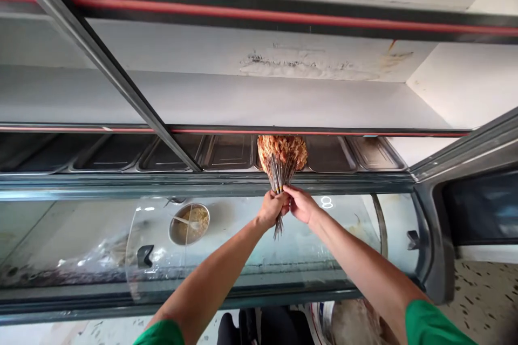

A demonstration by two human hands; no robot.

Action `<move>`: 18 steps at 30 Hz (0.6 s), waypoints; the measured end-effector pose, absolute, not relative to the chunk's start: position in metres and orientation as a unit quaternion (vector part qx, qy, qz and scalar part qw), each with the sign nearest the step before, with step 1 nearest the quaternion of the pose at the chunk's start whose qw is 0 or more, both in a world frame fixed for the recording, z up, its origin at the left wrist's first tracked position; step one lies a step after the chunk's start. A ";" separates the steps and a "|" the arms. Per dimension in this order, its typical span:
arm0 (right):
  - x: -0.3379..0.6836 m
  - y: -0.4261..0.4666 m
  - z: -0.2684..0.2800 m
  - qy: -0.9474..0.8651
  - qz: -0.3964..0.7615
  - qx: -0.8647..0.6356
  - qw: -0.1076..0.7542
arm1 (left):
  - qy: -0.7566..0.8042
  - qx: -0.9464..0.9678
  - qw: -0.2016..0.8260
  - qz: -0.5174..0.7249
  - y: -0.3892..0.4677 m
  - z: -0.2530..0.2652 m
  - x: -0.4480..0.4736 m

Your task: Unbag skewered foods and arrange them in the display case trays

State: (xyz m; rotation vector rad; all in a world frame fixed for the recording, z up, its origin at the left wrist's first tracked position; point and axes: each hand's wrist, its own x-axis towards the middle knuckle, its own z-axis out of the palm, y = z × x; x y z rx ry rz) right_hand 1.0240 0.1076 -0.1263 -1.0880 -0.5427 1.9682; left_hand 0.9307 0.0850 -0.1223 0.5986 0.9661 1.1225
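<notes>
A thick bundle of meat skewers (283, 157) reaches over the cabinet's front rail, its reddish-brown meat end in the row of trays and its thin sticks fanning together toward me. My left hand (272, 207) is closed around the sticks near their lower ends. Close against it, my right hand (300, 204) touches the same sticks from the right, with thumb and fingers pinched at the bundle. The stick tips hang below both hands. Beneath the meat, the tray is mostly hidden.
Metal trays, such as this one (230, 152), line the cabinet on both sides of the meat. A slanted metal post (109, 75) crosses at left. Behind the glass front (251, 248) stands a steel bowl (189, 224) with food and a spoon. Below right is a bucket (324, 318).
</notes>
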 end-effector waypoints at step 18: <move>1.029 0.213 -0.121 -0.239 0.804 -0.448 0.310 | 0.412 0.261 0.688 0.538 0.185 -0.140 0.936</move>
